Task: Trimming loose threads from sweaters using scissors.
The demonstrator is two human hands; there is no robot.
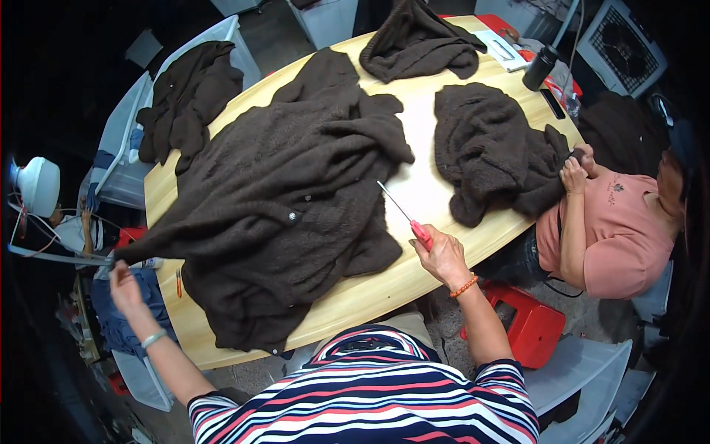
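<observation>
— Why is the fuzzy brown cardigan [288, 214] spread flat over the wooden desk [421, 185]?
— So its fleecy pile lies open. The left hand [124, 285] pinches its sleeve tip off the desk's edge; the right hand [441, 255] grips a red-handled tool [403, 214], its thin metal shaft aimed at the cloth.

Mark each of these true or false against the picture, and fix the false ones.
1. The right hand holds a red-handled tool. True.
2. The left hand rests flat on the middle of the table. False: it is out past the table's left edge, at the sleeve end of the big dark brown garment.
3. A second person handles another brown garment. True.
4. The stool beside the table is blue. False: it is red.
</observation>
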